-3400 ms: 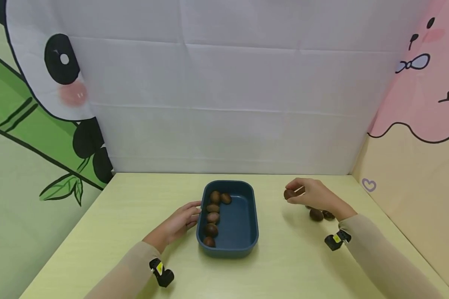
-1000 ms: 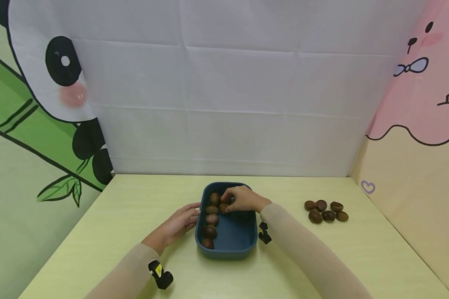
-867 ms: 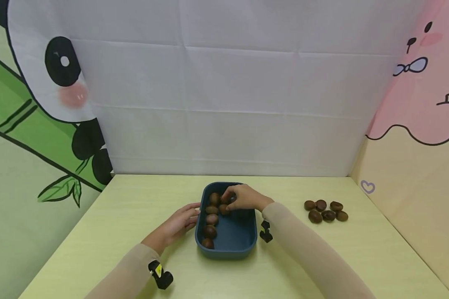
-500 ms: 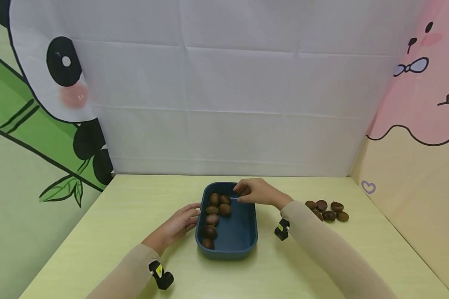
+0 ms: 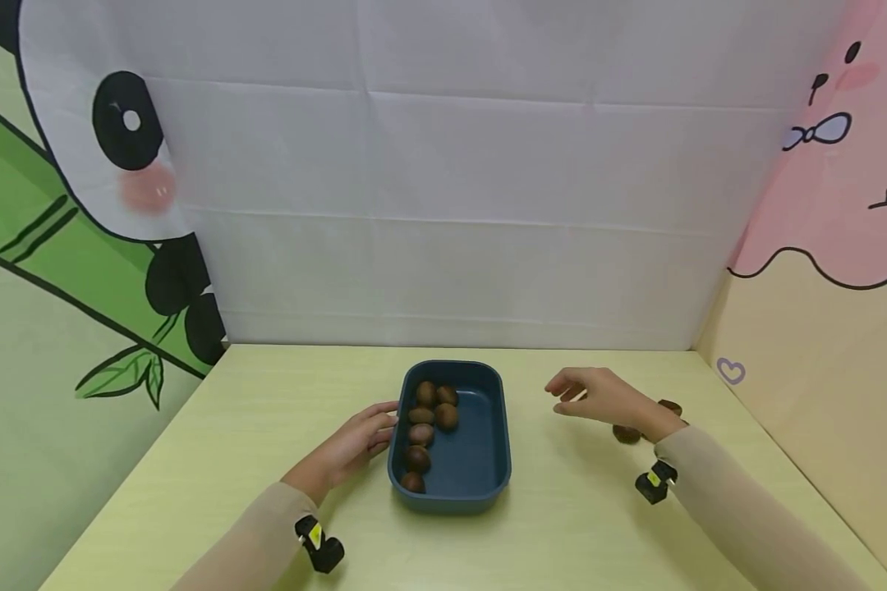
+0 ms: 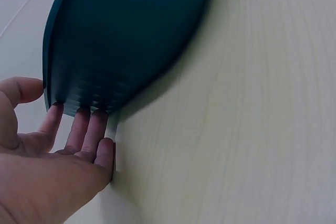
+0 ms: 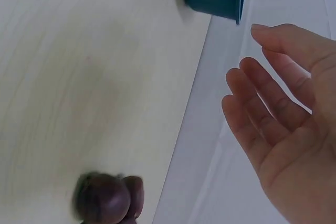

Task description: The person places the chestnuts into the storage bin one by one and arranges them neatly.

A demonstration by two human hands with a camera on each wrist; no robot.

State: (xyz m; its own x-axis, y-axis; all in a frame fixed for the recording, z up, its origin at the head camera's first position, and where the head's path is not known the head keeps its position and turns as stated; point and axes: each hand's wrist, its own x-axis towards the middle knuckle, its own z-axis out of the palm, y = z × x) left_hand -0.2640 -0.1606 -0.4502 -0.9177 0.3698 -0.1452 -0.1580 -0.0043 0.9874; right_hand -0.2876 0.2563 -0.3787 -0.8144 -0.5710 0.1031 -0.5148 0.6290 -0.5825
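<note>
A dark blue rectangular box (image 5: 476, 484) stands on the table, holding several chestnuts (image 5: 447, 417) in a full column along its left wall and a short second column beside it at the far end. Against the box's left wall lie the fingertips of my left hand (image 5: 351, 443); the left wrist view shows them touching the wall (image 6: 126, 35) with fingers extended. My right hand (image 5: 606, 396) hovers right of the box, fingers loosely bent and holding nothing. Partly hidden behind that hand and wrist, more chestnuts (image 5: 626, 434) lie on the table; the right wrist view shows some chestnuts (image 7: 107, 198) below.
The pale wooden table (image 5: 303, 377) ends at a white cloth backdrop (image 5: 443, 271). Printed side panels rise left and right, with a panda on the left and a pink figure (image 5: 820, 205) on the right. A small camera is strapped to each wrist.
My right hand set a chestnut into the second column, let go, and moved right out of the box toward the loose chestnuts. My left hand has stayed at the box's left wall.
</note>
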